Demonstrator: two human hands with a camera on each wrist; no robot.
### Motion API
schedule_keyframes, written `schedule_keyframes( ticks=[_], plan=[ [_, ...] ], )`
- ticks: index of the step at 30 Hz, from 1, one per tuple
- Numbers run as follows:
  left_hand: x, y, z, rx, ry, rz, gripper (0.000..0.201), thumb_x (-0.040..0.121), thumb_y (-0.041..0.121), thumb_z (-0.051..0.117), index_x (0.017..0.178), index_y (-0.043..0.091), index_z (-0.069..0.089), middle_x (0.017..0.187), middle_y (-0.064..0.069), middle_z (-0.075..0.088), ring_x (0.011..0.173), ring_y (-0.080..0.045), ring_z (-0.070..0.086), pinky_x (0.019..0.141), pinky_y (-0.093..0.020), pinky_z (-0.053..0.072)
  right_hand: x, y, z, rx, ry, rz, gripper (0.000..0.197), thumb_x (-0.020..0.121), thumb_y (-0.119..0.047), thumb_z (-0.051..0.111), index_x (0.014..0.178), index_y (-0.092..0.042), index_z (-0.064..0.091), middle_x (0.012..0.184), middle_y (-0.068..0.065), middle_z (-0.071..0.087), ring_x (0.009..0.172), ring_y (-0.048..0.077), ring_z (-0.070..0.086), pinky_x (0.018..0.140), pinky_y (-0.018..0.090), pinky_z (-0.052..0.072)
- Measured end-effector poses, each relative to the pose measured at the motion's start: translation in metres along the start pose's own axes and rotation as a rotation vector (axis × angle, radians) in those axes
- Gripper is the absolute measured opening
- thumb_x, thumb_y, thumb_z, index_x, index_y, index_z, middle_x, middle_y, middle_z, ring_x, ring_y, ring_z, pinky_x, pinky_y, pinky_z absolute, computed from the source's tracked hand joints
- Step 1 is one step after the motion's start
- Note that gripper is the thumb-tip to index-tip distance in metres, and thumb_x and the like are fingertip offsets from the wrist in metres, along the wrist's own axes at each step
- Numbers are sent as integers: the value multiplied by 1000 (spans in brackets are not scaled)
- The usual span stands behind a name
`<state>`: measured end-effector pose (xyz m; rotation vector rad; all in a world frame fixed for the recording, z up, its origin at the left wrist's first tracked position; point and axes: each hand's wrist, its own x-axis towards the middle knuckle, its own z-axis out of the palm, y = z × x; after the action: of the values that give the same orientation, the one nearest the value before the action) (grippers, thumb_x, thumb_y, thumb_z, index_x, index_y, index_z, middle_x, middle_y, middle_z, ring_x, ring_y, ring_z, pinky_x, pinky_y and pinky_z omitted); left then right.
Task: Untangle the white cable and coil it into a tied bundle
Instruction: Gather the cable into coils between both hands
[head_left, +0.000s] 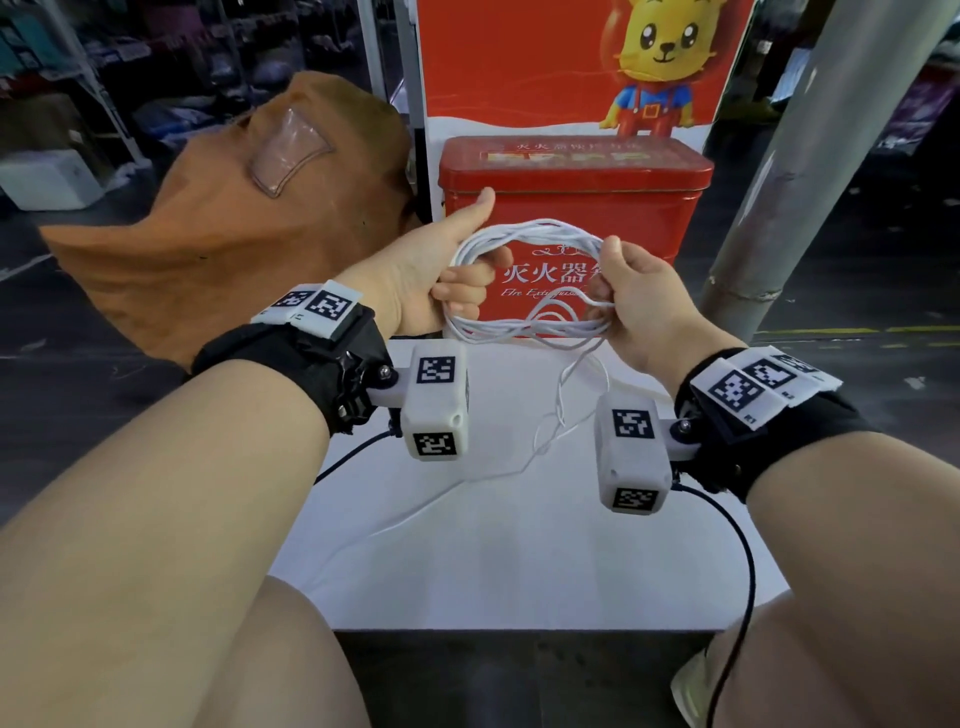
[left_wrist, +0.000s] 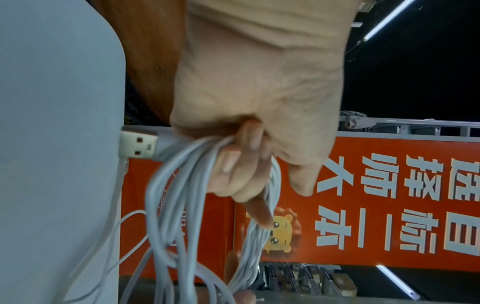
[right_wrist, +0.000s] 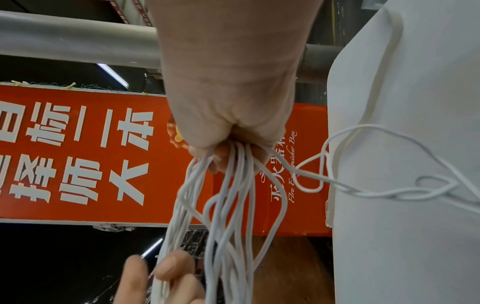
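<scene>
A thin white cable (head_left: 524, 234) is wound into a coil of several loops, held up between both hands above the white table (head_left: 493, 561). My left hand (head_left: 457, 275) grips the coil's left end with curled fingers and a raised thumb. In the left wrist view the cable's USB plug (left_wrist: 139, 146) sticks out beside those fingers (left_wrist: 233, 176). My right hand (head_left: 623, 291) grips the coil's right end, the strands (right_wrist: 233, 185) fanning out of its fist. A loose, twisted tail (head_left: 561, 415) hangs from the right hand down to the table and trails toward the front left.
A red fire extinguisher box (head_left: 576, 208) stands right behind the coil, under a red poster (head_left: 545, 57). A brown fabric sack (head_left: 234, 208) lies at the left. A grey pillar (head_left: 810, 166) rises at the right. Both knees frame the table's near edge.
</scene>
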<state>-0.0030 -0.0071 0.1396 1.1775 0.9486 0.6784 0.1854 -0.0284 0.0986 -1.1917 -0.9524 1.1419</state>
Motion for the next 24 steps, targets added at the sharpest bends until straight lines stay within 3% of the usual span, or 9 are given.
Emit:
schedule_keyframes(
  ticks=[5,8,11,14,16,18,20,22,24],
  plan=[
    [3,1,7,63,39,10,53,98,52,39,59,16,40,39,7,23,32,-6,17,38,-19,22,4,-3,1,-57,74,17,34,101,-37,38,77,-20,56,55,-6,41,47,9,38,46,24,34],
    [4,-3,7,28,94,57,50,97,50,43,59,18,37,43,7,30,38,-7,27,43,-19,34,7,-3,2,-80,82,13,34,100,-38,39,78,-20,58,57,-5,42,46,10,39,47,24,35],
    [4,-8,6,-45,135,164,40,95,41,52,65,15,46,58,1,54,53,-11,50,59,-25,52,5,-1,4,-95,119,15,38,100,-39,39,71,-20,56,58,-5,44,46,12,43,53,28,38],
    [3,-8,6,-72,154,250,24,92,24,61,73,10,56,81,-5,71,70,-14,65,79,-33,56,4,-1,9,-30,157,31,41,100,-38,40,67,-21,56,57,-5,45,49,13,44,57,29,40],
    [2,-6,8,-93,148,254,22,92,22,61,74,9,58,88,-8,74,76,-16,69,84,-38,56,2,-1,11,22,149,34,40,100,-38,41,68,-20,58,55,-6,44,46,11,42,54,27,39],
    [1,-5,10,-125,139,238,27,95,25,58,73,9,57,78,-8,73,67,-17,69,77,-37,59,0,0,10,62,130,30,40,100,-38,42,68,-20,59,51,-8,42,43,10,39,53,26,37],
    [-1,-6,13,-154,149,229,31,97,30,52,74,10,56,59,-2,65,50,-12,61,64,-31,60,-1,1,6,46,107,15,38,99,-38,42,71,-20,60,52,-8,42,49,11,41,60,31,39],
    [-1,-6,14,-179,150,242,33,99,33,47,75,11,53,45,6,45,38,-5,42,47,-20,48,-2,1,3,-26,81,-27,38,99,-39,42,70,-19,58,56,-5,44,56,17,41,63,37,38],
    [-2,-4,13,-177,146,259,35,100,35,44,75,12,52,42,8,32,34,-3,27,38,-15,28,-2,2,1,-147,58,-65,38,97,-41,45,69,-17,56,66,3,51,65,26,47,65,46,47]
  ],
)
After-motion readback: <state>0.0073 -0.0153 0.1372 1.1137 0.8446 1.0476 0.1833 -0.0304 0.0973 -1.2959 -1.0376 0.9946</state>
